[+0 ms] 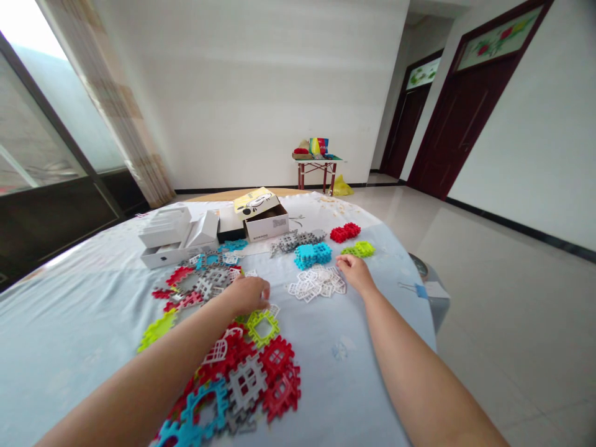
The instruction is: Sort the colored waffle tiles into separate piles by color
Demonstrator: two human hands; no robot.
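Note:
My left hand (250, 294) reaches over a mixed heap of interlocking plastic building tiles, its fingers curled inward. Whatever it may grip is hidden. Just below its fingertips are a small white lattice window piece (274, 310) and a yellow-green square frame tile (263, 328). My right hand (356, 273) has its fingers drawn together at the right edge of a pile of white window pieces (317, 284); anything between them is too small to make out. Beyond it lies a yellow-green tile stack (358, 249). A blue stack (313, 255) stands left of that.
Red tiles (345, 232) and grey tiles (298, 241) lie in groups farther back. An opened box (267, 222) with a tilted yellow lid and a white box (170, 253) stand at the back left. A grey stool (435, 298) is beside the cloth-covered round table (344, 385).

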